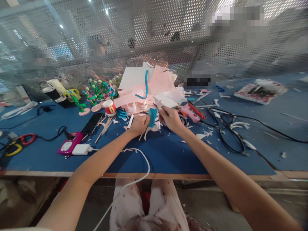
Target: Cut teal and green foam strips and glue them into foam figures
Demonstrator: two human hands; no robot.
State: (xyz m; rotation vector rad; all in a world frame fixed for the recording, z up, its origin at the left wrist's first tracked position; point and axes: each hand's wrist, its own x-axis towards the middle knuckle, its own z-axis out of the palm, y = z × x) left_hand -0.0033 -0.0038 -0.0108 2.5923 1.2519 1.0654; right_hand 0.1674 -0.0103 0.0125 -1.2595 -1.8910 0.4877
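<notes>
My left hand (140, 124) is closed, its fingers pinching a teal foam piece (152, 116) just above the blue table (168, 154). My right hand (170, 118) is closed too, its fingers pinched by the other side of the same teal piece; a thin stick pokes out below my left hand. Both hands sit right in front of a heap of pink and white foam sheets (149, 88) with a teal strip on it. White offcuts lie scattered around my hands.
Small green foam flowers on pink bases (92, 96) stand at the left, near a red and white cup (110, 107), a phone (91, 123) and a magenta device (68, 145). A pink glue gun (191, 113) and black cables (231, 134) lie right. A perforated metal screen backs the table.
</notes>
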